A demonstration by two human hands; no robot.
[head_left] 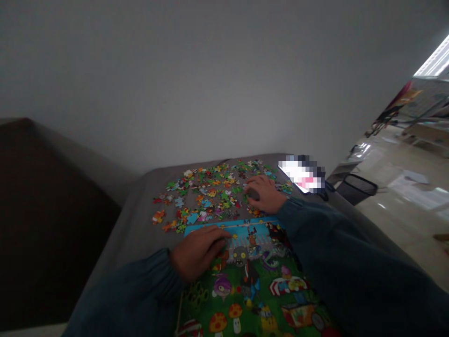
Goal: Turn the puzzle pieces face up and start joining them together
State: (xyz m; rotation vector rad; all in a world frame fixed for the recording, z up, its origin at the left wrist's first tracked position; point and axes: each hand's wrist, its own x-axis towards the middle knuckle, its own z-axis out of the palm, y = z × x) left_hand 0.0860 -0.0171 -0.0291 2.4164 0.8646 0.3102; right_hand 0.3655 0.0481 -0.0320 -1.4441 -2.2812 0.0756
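A colourful cartoon jigsaw picture (259, 285) lies on the grey table (136, 224) close to me. Beyond it several loose puzzle pieces (206, 194) are scattered. My left hand (198, 250) rests palm down on the picture's upper left corner, fingers curled and pressing near its blue top edge. My right hand (263, 193) reaches over the loose pieces at the right, fingers curled down on them; what it grips is hidden.
A phone with a lit screen (301, 175) lies at the table's far right corner. A white wall stands right behind the table. A dark mesh bin (358, 187) sits on the shiny floor to the right. A dark surface fills the left.
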